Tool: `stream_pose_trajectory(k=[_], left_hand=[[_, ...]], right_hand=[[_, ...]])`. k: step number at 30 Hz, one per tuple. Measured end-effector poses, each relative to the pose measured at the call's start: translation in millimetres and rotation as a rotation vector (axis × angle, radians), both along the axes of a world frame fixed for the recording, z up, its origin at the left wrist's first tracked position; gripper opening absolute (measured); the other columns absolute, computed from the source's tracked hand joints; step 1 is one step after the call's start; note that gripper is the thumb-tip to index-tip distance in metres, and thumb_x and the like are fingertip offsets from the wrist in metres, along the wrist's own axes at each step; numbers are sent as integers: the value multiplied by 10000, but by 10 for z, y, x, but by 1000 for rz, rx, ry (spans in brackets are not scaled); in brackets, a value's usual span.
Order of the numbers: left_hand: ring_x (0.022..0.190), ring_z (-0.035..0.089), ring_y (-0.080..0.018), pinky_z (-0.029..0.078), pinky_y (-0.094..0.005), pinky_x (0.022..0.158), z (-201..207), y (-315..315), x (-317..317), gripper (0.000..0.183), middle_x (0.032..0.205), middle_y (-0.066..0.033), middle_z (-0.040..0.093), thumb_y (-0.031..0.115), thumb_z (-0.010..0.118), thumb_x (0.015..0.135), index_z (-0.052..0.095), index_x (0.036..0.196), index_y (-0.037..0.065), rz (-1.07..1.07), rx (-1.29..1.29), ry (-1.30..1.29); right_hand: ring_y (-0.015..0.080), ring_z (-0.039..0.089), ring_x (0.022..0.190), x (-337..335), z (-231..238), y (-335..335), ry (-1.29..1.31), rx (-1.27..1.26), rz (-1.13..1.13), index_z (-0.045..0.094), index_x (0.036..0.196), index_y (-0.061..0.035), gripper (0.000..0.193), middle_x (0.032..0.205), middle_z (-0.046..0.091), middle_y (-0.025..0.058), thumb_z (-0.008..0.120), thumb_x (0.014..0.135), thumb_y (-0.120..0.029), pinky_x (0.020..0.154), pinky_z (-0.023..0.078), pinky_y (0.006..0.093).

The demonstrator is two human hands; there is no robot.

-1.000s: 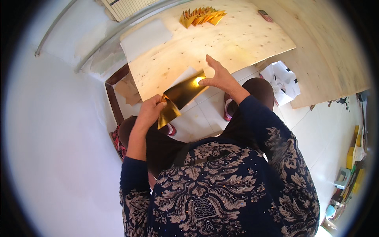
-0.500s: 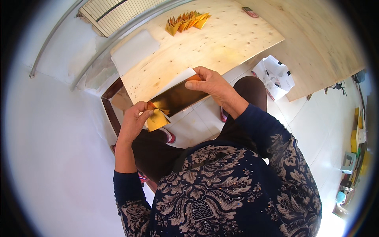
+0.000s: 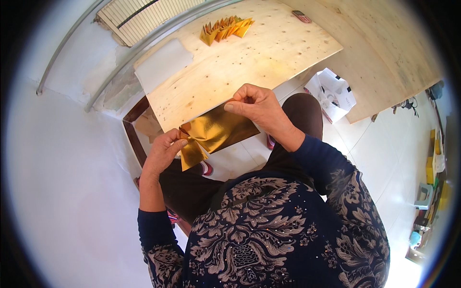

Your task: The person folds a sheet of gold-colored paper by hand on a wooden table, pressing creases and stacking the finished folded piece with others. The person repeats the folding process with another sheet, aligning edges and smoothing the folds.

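A shiny gold foil paper sheet [image 3: 218, 127] hangs between my two hands, just in front of the near edge of the wooden board. My left hand [image 3: 164, 149] pinches it at its left end, where a smaller flap of gold foil [image 3: 193, 154] hangs below the thumb. My right hand [image 3: 254, 106] grips the upper edge farther right between thumb and fingers. The foil bulges and creases close to my left hand. Toward the back of the board stands a row of folded gold paper pieces [image 3: 225, 30].
The pale wooden board [image 3: 240, 62] carries a white sheet [image 3: 168, 62] at its left and a red phone [image 3: 301, 16] at the far right. A white bag [image 3: 331, 96] stands on the floor beside my right knee. A white wall [image 3: 72, 182] rises on the left.
The foil sheet has tilted so its gold face shows more and its pale underside is hidden. The flap at my left hand hangs lower. Both hands keep their pinch.
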State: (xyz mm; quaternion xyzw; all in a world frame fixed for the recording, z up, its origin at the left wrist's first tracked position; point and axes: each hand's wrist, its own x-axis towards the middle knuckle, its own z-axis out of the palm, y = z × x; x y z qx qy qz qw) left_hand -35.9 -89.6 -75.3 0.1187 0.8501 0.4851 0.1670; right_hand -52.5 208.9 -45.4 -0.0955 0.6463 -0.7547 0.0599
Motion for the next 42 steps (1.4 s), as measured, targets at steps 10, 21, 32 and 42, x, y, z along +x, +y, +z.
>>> stream_pose_trajectory(k=[10,21,32,42], left_hand=[[744,494,-72,436,-229,709,139,46,7,85,791,21,578,90,625,894,612,904,7,3,52,17],[660,505,-52,424,-236,599,-220,-181,-517,122,723,22,583,109,653,874,602,901,1,268,47,-67],[803,635,-290,487,-380,731,-1201,-186,-1352,270,855,-102,676,200,741,771,654,975,47,325,-710,254],[996,593,-294,464,-379,859,-1147,779,-1619,206,987,-100,679,89,669,799,700,1003,79,60,-198,474]], right_hand=[[7,471,646,37,9,24,12,-94,-68,632,808,-45,167,713,573,-58,778,822,-124,585,392,157],[45,496,692,-536,-724,-188,-180,-55,-180,624,821,-37,171,750,586,-29,748,847,-152,648,400,190],[233,598,643,-1302,-1727,-613,190,979,-346,638,676,-99,243,692,634,47,766,726,-299,654,412,370],[219,570,684,-1266,-1703,-567,214,926,-328,639,661,-128,210,673,619,28,761,740,-279,701,333,371]])
